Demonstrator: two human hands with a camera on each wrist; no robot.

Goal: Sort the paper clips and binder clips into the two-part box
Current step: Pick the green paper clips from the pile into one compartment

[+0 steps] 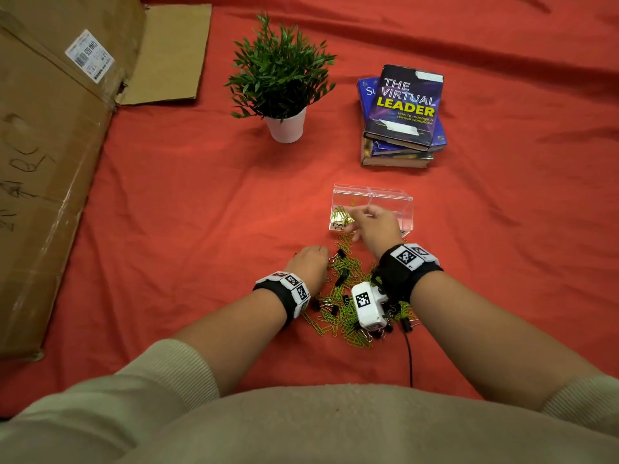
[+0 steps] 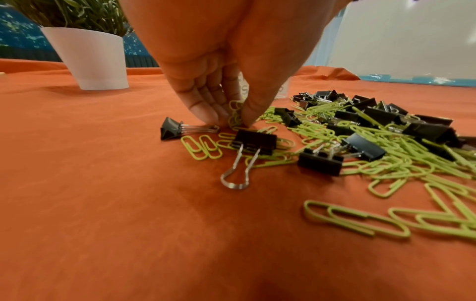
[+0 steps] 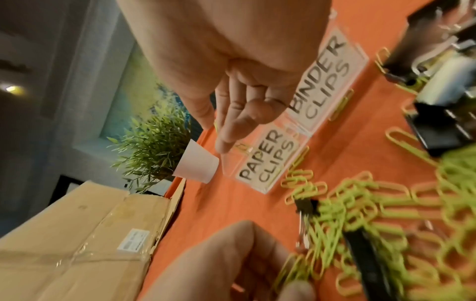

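A heap of green paper clips point(image 1: 330, 318) mixed with black binder clips point(image 2: 253, 141) lies on the red cloth in front of me. My left hand point(image 1: 321, 259) is at the heap's left edge; in the left wrist view its thumb and fingers point(image 2: 206, 114) pinch a few green paper clips point(image 2: 235, 117) on the cloth. Just beyond the heap stands the clear two-part box point(image 1: 371, 190), labelled PAPER CLIPS point(image 3: 265, 160) and BINDER CLIPS point(image 3: 322, 85). Its left part holds green paper clips point(image 1: 340, 214). My right hand point(image 1: 356, 217) hovers over that left part with fingers point(image 3: 231, 122) extended and loose.
A potted plant point(image 1: 284, 78) stands behind the box to the left, a stack of books point(image 1: 402, 115) behind it to the right. A large cardboard box point(image 1: 50, 145) fills the left side. A black cable point(image 1: 408, 356) trails from the heap toward me.
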